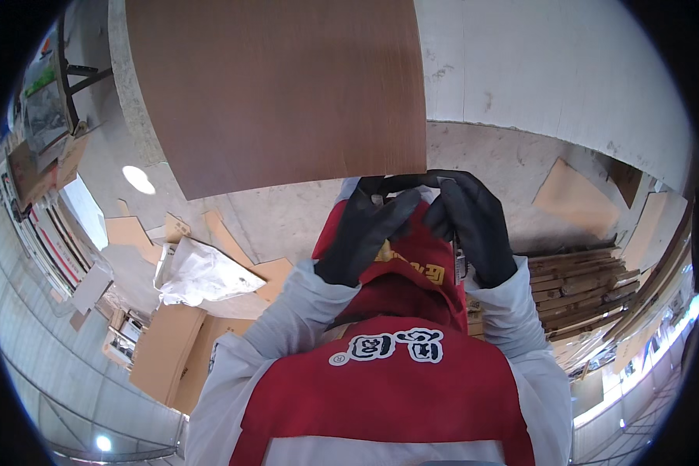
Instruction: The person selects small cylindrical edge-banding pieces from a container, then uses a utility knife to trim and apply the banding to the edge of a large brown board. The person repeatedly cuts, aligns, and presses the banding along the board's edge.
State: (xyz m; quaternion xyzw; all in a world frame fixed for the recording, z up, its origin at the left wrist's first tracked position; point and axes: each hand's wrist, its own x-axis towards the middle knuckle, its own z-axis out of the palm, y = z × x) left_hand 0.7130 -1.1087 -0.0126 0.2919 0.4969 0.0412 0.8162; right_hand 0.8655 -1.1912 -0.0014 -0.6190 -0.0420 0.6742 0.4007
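Both my hands wear black gloves and come together in front of my red apron (349, 287), just below the near edge of a brown board (287, 101). My left hand (369, 233) is closed, its fingers bent towards the right. A small pale, shiny spot shows by its fingertips; what it belongs to I cannot make out. My right hand (474, 221) is curled closed too, and a dark strip or finger stretches from it across to the left hand. Whatever lies between the fingers is hidden. A narrow metallic thing (460, 264) shows beside the right hand, against the apron.
A large pale panel (551, 70) lies to the right of the brown board. Cardboard pieces (575, 198) and a crumpled white plastic sheet (202, 272) are on the floor. An opened cardboard box (167, 353) stands at left, with stacked long brown packages (575, 287) at right.
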